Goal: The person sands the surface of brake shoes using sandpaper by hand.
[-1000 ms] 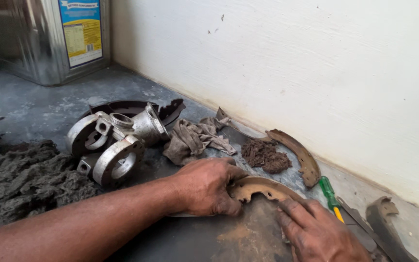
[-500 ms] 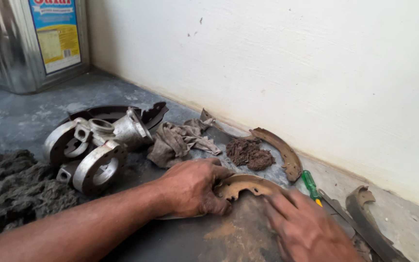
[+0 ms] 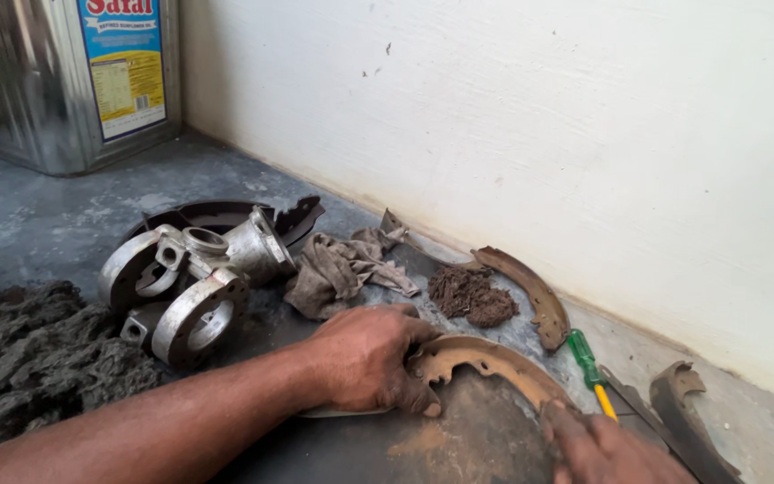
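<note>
- At the far left, against the white wall [image 3: 539, 134], stood a square metal tin [image 3: 55, 81] bearing a tall label: blue, with a yellow panel.
- Near the middle, the left hand [image 3: 365, 358] gripped one end of a rusty curved brake shoe [image 3: 485, 358] lying on the floor, fingers curled over its edge.
- At the near right, the right hand [image 3: 606, 448] pressed on the shoe's other end; its fingers ran out of view, so I cannot tell their grip.
- A green-handled screwdriver [image 3: 589, 363] lay just beyond.

Single view: head-worn camera, angled down and forward from above the person's own forearms. Close range. Faces a grey floor [image 3: 38, 211] where it meets a pale wall [image 3: 539, 125]; wall fills the upper right, floor the lower left. No second view.
</note>
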